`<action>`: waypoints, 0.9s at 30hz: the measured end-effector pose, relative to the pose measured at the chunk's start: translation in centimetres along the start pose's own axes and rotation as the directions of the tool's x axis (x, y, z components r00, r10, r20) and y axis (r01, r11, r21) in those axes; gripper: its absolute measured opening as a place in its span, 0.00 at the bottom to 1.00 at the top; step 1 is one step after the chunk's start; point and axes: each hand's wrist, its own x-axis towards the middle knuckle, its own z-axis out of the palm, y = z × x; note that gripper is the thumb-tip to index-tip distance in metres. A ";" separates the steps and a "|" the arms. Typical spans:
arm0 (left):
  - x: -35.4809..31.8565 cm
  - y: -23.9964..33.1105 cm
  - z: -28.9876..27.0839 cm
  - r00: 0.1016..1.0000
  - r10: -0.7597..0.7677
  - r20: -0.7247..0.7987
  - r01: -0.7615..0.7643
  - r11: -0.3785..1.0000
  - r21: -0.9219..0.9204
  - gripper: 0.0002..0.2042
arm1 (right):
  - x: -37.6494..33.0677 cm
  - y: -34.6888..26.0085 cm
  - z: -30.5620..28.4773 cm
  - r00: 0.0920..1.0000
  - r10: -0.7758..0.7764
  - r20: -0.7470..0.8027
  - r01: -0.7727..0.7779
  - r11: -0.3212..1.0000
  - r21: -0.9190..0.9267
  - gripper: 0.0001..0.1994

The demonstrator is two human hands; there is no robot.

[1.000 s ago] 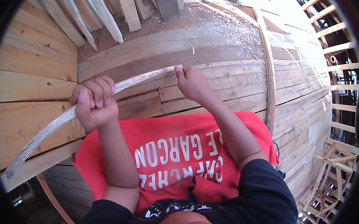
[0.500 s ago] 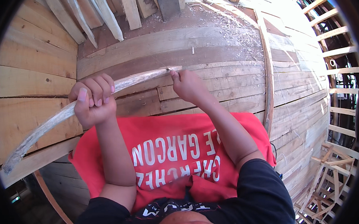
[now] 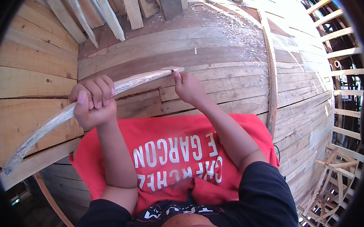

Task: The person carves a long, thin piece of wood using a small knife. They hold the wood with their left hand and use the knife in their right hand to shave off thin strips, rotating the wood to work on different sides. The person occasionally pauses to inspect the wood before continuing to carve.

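Observation:
My left hand [image 3: 91,101] is closed around the middle of a long, curved, weathered wooden strip [image 3: 47,126]. The strip runs from the lower left up to its thin end near the picture's middle. My right hand [image 3: 187,87] pinches that thin end with thumb and fingertips against the curved plank wall [image 3: 217,54] in front of me. Below both forearms lies a red cloth with white lettering [image 3: 176,154] over my lap.
Loose planks [image 3: 109,13] lean at the top left above the plank wall. Wood shavings [image 3: 238,30] are scattered on the upper boards. A thin curved batten [image 3: 272,85] runs down the wall on the right. A wooden lattice frame [image 3: 344,120] stands at the far right.
Both hands and the strip have shifted slightly downward along the wall. My right hand's fingertips now sit at the very tip of the strip. Both grips are unchanged.

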 end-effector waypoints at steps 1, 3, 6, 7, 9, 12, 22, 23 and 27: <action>0.1 0.1 0.1 0.999 0.000 -0.038 0.001 1.000 0.021 0.14 | 0.0 -0.5 -0.8 0.999 0.022 0.038 -0.021 1.000 -0.009 0.29; 0.2 0.3 0.1 0.993 0.004 -0.114 0.004 0.997 0.073 0.14 | -0.4 -2.5 -2.2 0.999 -0.023 0.032 0.022 0.999 0.028 0.29; -0.2 0.3 0.0 0.996 0.006 -0.095 0.001 0.997 0.078 0.14 | -1.6 -3.0 -2.0 0.998 -0.060 -0.030 0.063 0.993 0.102 0.29; -0.1 0.1 0.3 0.998 -0.003 -0.061 0.006 0.999 0.046 0.14 | -0.2 -0.6 -0.5 1.000 0.022 -0.016 -0.020 0.995 0.096 0.29; 0.1 0.1 -0.3 1.000 -0.005 -0.002 0.005 1.000 0.004 0.14 | 0.3 0.1 -0.6 0.997 0.069 0.028 -0.071 0.995 0.066 0.29; 0.1 0.1 0.2 0.989 0.013 -0.145 0.000 0.996 0.092 0.14 | -0.4 -1.8 -1.9 0.998 -0.032 0.053 0.029 0.998 0.059 0.29; 0.1 0.1 0.1 0.986 0.003 -0.169 0.001 1.000 0.027 0.14 | -0.5 -0.5 -0.3 0.992 -0.122 -0.025 0.124 0.981 0.152 0.28; 0.2 0.0 0.0 0.984 0.002 -0.178 0.001 1.000 0.018 0.14 | -0.2 -0.4 -0.4 0.993 -0.115 -0.022 0.117 0.983 0.144 0.28; 0.2 0.2 -0.9 0.974 0.001 -0.225 0.000 1.000 0.005 0.15 | -1.3 -2.7 -1.7 0.994 -0.105 -0.006 0.105 0.991 0.087 0.28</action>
